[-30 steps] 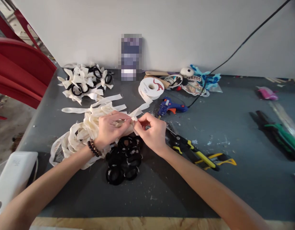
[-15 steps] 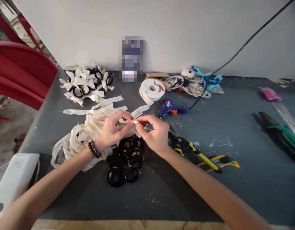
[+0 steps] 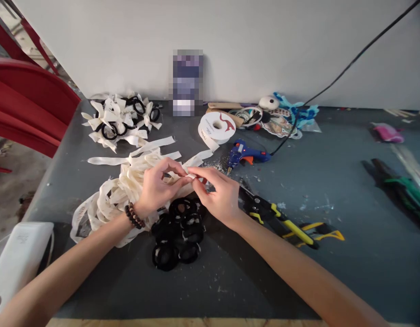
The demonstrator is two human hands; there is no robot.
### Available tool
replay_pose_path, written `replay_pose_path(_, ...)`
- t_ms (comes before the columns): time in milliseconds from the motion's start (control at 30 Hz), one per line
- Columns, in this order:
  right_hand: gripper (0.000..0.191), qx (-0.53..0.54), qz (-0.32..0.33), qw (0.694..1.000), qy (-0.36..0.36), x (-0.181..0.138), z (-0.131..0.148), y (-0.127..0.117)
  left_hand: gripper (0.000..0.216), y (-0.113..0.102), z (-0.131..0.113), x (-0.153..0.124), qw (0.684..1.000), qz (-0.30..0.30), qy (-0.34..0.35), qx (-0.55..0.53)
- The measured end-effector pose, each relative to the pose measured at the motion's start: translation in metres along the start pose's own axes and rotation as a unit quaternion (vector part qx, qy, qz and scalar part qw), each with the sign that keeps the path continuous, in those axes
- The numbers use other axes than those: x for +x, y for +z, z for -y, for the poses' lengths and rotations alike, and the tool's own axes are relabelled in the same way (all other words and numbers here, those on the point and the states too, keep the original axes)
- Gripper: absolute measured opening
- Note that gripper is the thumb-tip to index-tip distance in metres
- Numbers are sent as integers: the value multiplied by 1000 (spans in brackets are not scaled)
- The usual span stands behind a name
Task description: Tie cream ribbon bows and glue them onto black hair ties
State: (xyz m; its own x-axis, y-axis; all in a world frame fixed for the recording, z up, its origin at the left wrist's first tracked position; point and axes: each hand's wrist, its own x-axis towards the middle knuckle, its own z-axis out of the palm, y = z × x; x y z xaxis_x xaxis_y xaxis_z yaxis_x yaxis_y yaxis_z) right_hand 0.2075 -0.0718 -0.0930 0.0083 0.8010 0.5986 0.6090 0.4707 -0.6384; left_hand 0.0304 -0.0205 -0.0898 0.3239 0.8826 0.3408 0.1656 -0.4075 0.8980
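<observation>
Both my hands meet at the middle of the table, pinching a small piece of white ribbon [image 3: 190, 176] between fingertips. My left hand [image 3: 161, 185] is closed on its left side, and a beaded bracelet circles that wrist. My right hand [image 3: 219, 193] is closed on the other side. Under and left of my left hand lies a loose heap of white ribbon [image 3: 109, 195]. Several black hair ties [image 3: 177, 227] are bunched just below my hands. Finished-looking white bows on black hair ties [image 3: 123, 120] are piled at the back left.
A ribbon spool [image 3: 217, 127] and a blue glue gun [image 3: 245, 153] with a black cord lie beyond my hands. Black-and-yellow pliers [image 3: 279, 215] rest right of them. Green-handled pliers [image 3: 400, 186] lie far right, a white power bank [image 3: 21, 261] front left. A red chair [image 3: 29, 100] stands left.
My fingers have shifted slightly around the ribbon piece, with the right fingertips now lying further over it. The objects on the table have stayed in place.
</observation>
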Motion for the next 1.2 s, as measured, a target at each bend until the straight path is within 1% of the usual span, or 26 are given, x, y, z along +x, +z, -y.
replay_pose_path(100, 25, 7, 4, 1000, 6, 0, -1, 0, 30, 0, 2, 1, 1000, 13, -2, -16)
replay_pose_path(200, 21, 15, -2, 999, 28, 0, -2, -1, 29, 0, 4, 0, 998, 42, 14, -40)
replay_pose_path(333, 16, 31, 7, 998, 48, 1, -3, -1, 24, 0, 6, -1, 997, 62, 39, -40)
replay_pose_path(433, 13, 37, 9, 997, 60, -2, -5, -1, 26, 0, 5, -1, 996, 70, 29, -56)
replay_pose_path(533, 10, 35, 3, 997, 62, -5, -5, -1, 34, -1, 3, -1, 996, 72, 7, -59)
replay_pose_path(667, 10, 18, 5, 999, 33, -6, -5, -1, 34, -1, 0, -2, 996, 77, 9, -47)
replay_pose_path(867, 24, -13, 12, 1000, -21, -3, -3, -2, 34, 1, 0, -6, 995, 59, 82, -3)
replay_pose_path(967, 22, 1, 2, 1000, -2, -2, -2, -3, 41, 1, 1, -6, 994, 61, 86, 15)
replay_pose_path(1033, 16, 15, -4, 1000, 24, -2, -1, -4, 49, -1, 1, -4, 996, 57, 75, -1)
replay_pose_path(1067, 14, 18, -7, 999, 32, -2, 0, -5, 49, -1, 1, -4, 996, 54, 69, -17)
replay_pose_path(1133, 10, 20, -10, 999, 37, -3, 0, -6, 38, -3, 1, -2, 996, 50, 67, -29)
replay_pose_path(1200, 9, 20, -9, 999, 39, -3, 1, -6, 23, -4, 1, -1, 996, 55, 68, -12)
